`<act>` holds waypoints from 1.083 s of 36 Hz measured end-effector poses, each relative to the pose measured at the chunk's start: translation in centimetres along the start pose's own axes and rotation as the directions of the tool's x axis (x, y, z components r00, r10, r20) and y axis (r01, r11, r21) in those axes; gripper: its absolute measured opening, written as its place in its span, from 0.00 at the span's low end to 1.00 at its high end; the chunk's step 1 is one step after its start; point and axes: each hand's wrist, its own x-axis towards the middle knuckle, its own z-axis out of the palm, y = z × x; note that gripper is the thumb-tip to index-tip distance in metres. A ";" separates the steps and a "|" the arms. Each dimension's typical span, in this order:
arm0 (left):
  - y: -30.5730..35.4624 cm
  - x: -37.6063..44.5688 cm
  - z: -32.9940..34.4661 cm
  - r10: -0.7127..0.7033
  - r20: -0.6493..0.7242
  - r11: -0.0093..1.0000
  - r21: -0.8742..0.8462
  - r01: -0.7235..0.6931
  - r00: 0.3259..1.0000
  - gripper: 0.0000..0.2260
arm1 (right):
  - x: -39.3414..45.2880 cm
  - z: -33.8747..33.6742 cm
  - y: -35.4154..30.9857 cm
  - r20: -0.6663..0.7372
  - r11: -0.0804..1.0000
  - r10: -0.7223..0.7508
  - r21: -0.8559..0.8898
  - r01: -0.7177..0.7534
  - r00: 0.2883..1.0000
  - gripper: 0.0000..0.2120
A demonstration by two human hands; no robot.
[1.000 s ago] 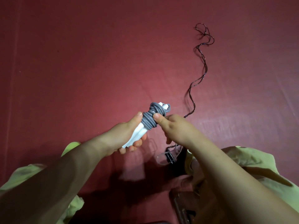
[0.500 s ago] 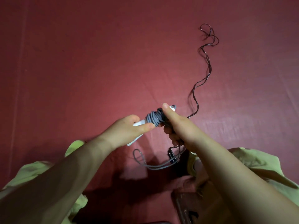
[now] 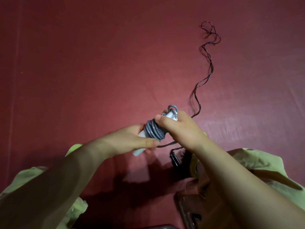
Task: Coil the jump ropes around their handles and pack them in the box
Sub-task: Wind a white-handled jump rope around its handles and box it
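1. A red cloth [image 3: 99,63] covers everything under and beyond both hands.
2. The left hand [image 3: 130,139] grips the low end of the white handles [image 3: 140,150].
3. The right hand [image 3: 179,128] holds their top end, thumb on the coil.
4. The grey rope [image 3: 154,130] is wound round the handles, between the hands.
5. A thin dark rope [image 3: 204,80] snakes away past the right hand.

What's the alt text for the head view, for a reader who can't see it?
Two hands hold a grey jump rope coiled around its white handles above a red cloth: the left hand grips the lower end, the right hand the top. A thin dark rope trails across the cloth beyond.
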 end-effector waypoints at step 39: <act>-0.7 1.6 1.1 -0.335 -0.277 0.900 -0.377 0.218 0.901 0.30 | 0.3 0.6 0.5 0.051 0.940 0.293 0.168 -0.298 0.955 0.20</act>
